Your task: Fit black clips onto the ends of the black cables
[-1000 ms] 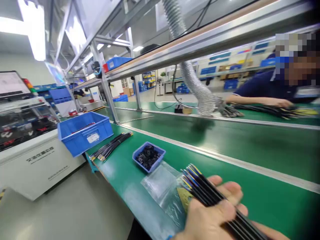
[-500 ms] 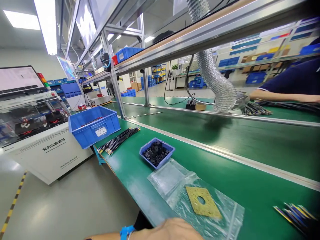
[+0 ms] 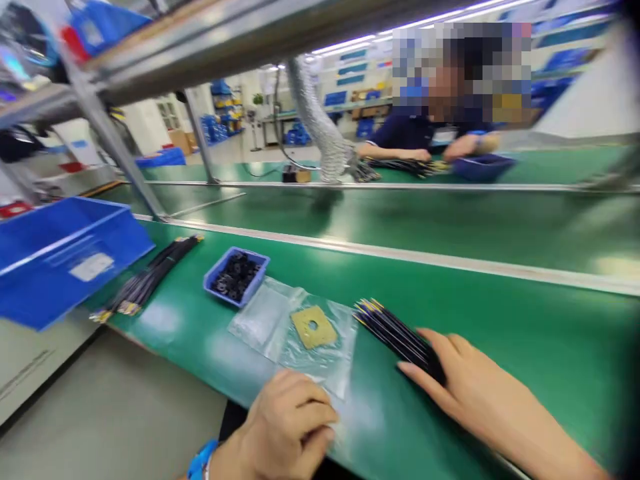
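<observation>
My right hand [image 3: 475, 383] is wrapped round a bundle of black cables [image 3: 395, 337] on the green bench, thumb on the near side and fingers on the far side. The cables' yellow, white and blue tips point away to the left. My left hand [image 3: 295, 423], with a blue wristband, hovers at the bench's front edge. Its fingers are curled in, and whatever they may hold is hidden. Just beyond it lies a clear zip bag [image 3: 270, 320] with a yellow square sponge [image 3: 314, 327] on or in it; the sponge has a round hole.
A small blue bin [image 3: 213, 273] of black parts stands behind the bag. Farther left are another cable bundle [image 3: 155, 273] and a large blue crate [image 3: 75, 247]. A metal rail [image 3: 350, 247] crosses the bench. A co-worker [image 3: 415, 137] handles cables opposite, near a silver duct [image 3: 320, 120].
The view has swung to the right. My right hand has come into view, gripping the right-hand cable bundle. More of my left hand shows, its fingers now curled.
</observation>
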A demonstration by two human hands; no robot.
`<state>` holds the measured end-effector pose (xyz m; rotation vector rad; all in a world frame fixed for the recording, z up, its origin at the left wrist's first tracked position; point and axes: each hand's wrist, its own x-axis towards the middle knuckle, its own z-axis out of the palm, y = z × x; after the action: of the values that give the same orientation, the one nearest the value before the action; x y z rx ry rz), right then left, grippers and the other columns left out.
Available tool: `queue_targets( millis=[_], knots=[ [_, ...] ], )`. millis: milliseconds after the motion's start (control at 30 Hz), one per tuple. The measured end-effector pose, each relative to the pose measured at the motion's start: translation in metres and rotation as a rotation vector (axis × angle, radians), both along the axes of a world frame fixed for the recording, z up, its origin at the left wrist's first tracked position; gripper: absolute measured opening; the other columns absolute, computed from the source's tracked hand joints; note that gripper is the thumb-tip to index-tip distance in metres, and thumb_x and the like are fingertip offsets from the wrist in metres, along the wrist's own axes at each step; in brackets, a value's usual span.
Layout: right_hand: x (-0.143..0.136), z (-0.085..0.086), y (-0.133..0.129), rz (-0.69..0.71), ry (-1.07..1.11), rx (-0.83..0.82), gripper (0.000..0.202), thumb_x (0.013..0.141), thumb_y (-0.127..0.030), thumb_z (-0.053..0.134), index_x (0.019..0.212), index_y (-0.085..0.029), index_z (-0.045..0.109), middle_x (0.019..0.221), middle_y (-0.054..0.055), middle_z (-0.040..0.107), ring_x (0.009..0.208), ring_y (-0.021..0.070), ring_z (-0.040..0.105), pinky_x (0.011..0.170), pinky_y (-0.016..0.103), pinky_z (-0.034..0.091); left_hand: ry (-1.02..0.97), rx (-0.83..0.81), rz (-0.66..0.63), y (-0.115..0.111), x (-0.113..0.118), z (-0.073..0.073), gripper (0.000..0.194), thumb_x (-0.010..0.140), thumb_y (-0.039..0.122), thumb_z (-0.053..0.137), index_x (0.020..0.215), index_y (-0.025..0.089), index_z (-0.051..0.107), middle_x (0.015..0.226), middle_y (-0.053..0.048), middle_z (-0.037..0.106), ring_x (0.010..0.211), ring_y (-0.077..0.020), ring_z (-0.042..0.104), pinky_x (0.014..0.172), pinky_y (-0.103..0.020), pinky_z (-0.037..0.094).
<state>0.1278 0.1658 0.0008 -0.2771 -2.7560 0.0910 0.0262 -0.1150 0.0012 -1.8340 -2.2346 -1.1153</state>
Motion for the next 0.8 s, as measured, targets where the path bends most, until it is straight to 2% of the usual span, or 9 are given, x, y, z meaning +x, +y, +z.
queue_targets(
  millis=[100,233,367,467,567,667,700,733,800],
  knots=[
    [-0.008,0.022,-0.010,-0.059,-0.084,0.089,0.040,0.092,-0.048,0.047,0.108,-0.013,0.055,0.091,0.010,0.060,0.084,0.0261,0.060,0.069,0.036,0.050,-0.057,0.054,-0.024,-0.001,-0.004,0.003,0.017,0.078,0.012,0.058,0.094,0.018,0.061,0.085,-0.005,0.066,0.079,-0.0184,0.060,0.072,-0.034,0.044],
    [-0.032,0.037,-0.024,-0.063,-0.253,0.198,0.016,0.090,-0.031,0.054,0.085,-0.016,0.056,0.079,0.006,0.059,0.077,0.0234,0.060,0.059,0.030,0.044,-0.079,0.107,-0.029,0.000,-0.007,0.004,0.018,0.076,0.009,0.058,0.091,0.018,0.062,0.080,-0.006,0.067,0.074,-0.0183,0.060,0.069,-0.033,0.044],
    [-0.041,0.027,-0.031,-0.022,-0.144,0.349,0.012,0.085,-0.026,0.059,0.080,-0.015,0.054,0.074,0.006,0.055,0.068,0.0236,0.059,0.053,0.030,0.039,-0.150,0.184,-0.001,-0.003,-0.001,0.005,0.016,0.074,0.009,0.060,0.087,0.018,0.063,0.077,-0.005,0.069,0.071,-0.0176,0.062,0.068,-0.032,0.046],
    [-0.040,0.015,-0.028,0.063,-0.003,0.447,0.011,0.083,-0.021,0.058,0.075,-0.016,0.052,0.070,0.005,0.050,0.062,0.0233,0.056,0.053,0.030,0.038,-0.271,0.266,0.067,-0.007,-0.011,0.013,0.015,0.075,0.010,0.060,0.087,0.018,0.065,0.078,-0.004,0.069,0.073,-0.0159,0.064,0.071,-0.030,0.049],
    [-0.039,0.007,-0.024,0.091,0.065,0.484,0.015,0.085,-0.015,0.051,0.070,-0.017,0.049,0.066,0.005,0.047,0.057,0.0220,0.055,0.050,0.029,0.035,-0.229,0.239,0.286,-0.016,-0.047,0.031,0.010,0.081,0.013,0.059,0.086,0.018,0.067,0.084,-0.005,0.069,0.082,-0.0164,0.063,0.077,-0.030,0.050],
    [-0.039,0.003,-0.025,0.080,0.030,0.430,0.016,0.082,-0.008,0.048,0.069,-0.018,0.047,0.063,0.004,0.049,0.052,0.0206,0.056,0.046,0.028,0.031,-0.032,0.127,0.585,-0.025,-0.104,0.052,0.017,0.087,0.018,0.052,0.092,0.017,0.069,0.094,-0.007,0.067,0.091,-0.0199,0.059,0.084,-0.035,0.046],
    [-0.038,0.003,-0.026,0.071,-0.011,0.393,0.016,0.081,-0.006,0.048,0.070,-0.018,0.047,0.063,0.003,0.051,0.050,0.0204,0.057,0.045,0.027,0.028,0.059,0.045,0.654,-0.027,-0.124,0.058,0.020,0.087,0.020,0.051,0.095,0.017,0.070,0.096,-0.008,0.067,0.092,-0.0219,0.058,0.086,-0.038,0.044],
    [-0.038,0.004,-0.028,0.057,-0.063,0.351,0.015,0.079,-0.005,0.048,0.071,-0.018,0.047,0.063,0.004,0.053,0.048,0.0203,0.057,0.043,0.027,0.026,0.143,-0.060,0.683,-0.028,-0.142,0.063,0.023,0.087,0.022,0.051,0.098,0.017,0.071,0.097,-0.009,0.066,0.093,-0.0242,0.056,0.087,-0.040,0.043],
    [-0.037,0.006,-0.032,0.025,-0.170,0.267,0.014,0.079,-0.004,0.047,0.076,-0.018,0.048,0.065,0.004,0.057,0.048,0.0212,0.059,0.042,0.027,0.022,0.238,-0.301,0.622,-0.026,-0.172,0.071,0.025,0.084,0.028,0.055,0.100,0.021,0.072,0.095,-0.009,0.064,0.090,-0.0263,0.053,0.084,-0.043,0.042]
  ],
)
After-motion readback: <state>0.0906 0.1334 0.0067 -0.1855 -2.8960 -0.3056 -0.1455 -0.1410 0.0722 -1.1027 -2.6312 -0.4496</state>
